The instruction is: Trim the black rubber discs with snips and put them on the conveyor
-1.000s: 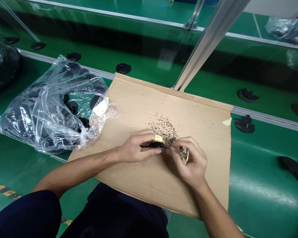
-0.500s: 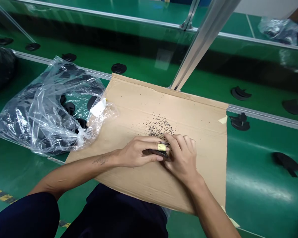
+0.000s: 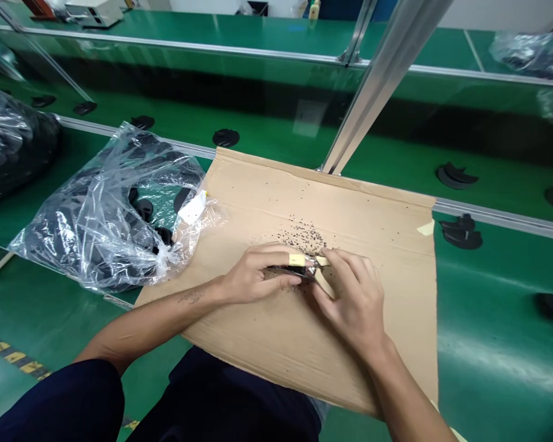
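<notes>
**Flat black part pinched over cardboard**

A flat black part (image 3: 288, 271) is pinched edge-on by the left hand (image 3: 258, 274), its index finger taped yellow. The right hand (image 3: 350, 298) is pressed against the part's far end, fingers curled together; what it holds cannot be told. Black crumbs (image 3: 304, 233) lie just beyond both hands on the cardboard sheet (image 3: 373, 209). A clear bag (image 3: 105, 215) lies left of the left hand.
</notes>
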A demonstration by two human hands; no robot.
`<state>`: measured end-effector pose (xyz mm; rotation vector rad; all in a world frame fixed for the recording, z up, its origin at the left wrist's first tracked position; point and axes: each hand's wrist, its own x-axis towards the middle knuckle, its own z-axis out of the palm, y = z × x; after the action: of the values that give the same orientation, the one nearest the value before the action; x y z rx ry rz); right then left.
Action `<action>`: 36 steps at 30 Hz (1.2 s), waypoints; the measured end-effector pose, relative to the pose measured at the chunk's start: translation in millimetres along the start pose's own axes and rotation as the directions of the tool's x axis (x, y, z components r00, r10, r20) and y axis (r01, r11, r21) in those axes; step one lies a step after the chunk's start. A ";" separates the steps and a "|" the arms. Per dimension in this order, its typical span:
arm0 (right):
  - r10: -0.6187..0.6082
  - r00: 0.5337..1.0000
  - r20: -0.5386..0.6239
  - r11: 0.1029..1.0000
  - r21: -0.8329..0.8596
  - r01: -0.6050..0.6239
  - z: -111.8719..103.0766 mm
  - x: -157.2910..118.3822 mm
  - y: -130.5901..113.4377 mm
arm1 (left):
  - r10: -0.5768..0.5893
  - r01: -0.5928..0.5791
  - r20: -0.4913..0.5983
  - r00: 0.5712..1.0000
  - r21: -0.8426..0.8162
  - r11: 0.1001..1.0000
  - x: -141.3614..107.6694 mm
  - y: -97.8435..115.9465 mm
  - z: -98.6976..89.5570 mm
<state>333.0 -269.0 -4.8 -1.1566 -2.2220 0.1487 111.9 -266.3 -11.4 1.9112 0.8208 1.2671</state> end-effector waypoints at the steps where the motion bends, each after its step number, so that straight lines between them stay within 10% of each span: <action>1: 0.020 1.000 -0.012 1.000 0.010 -0.020 -0.7 0.8 1.4 | 0.002 -0.002 -0.027 1.000 0.004 1.000 0.0 -0.6 -0.2; 12: 0.010 1.000 0.007 0.960 0.280 -0.012 -8.9 7.9 9.1 | -0.035 0.039 -0.067 0.997 0.061 0.997 -0.5 -3.3 -3.6; 36: -0.051 0.998 0.032 0.981 0.189 0.044 -13.6 6.6 10.2 | 0.008 -0.010 0.087 0.996 0.029 1.000 2.3 -3.2 -9.1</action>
<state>345.2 -260.2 5.5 -1.0047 -2.2117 0.3558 103.7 -260.8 -10.3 1.9813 0.7911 1.1746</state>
